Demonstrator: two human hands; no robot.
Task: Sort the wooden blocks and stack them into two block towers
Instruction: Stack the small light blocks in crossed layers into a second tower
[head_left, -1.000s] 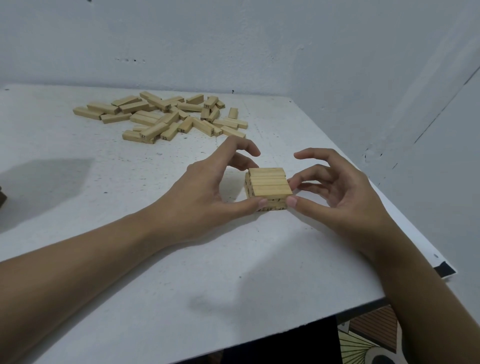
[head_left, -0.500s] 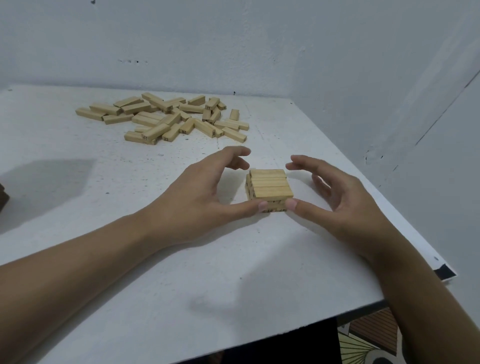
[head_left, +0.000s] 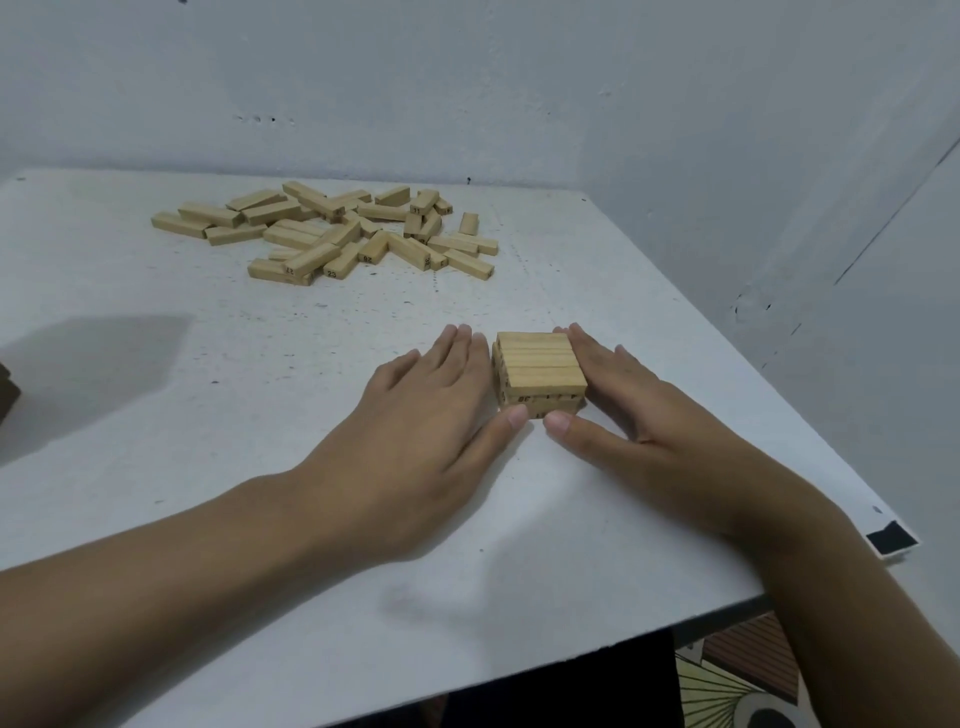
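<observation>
Left hand (head_left: 431, 415) flat, palm down, right hand (head_left: 639, 421) flat, palm down, thumbs nearly touching

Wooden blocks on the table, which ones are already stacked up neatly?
The small stack pressed between the left hand and right hand: its blocks sit flush in layers. The rest lie scattered in a loose pile farther back on the table.

Pale, matt bare wood with visible grain forms the stacked blocks (head_left: 540, 366); the table (head_left: 311, 597) is matt white, speckled.
</observation>
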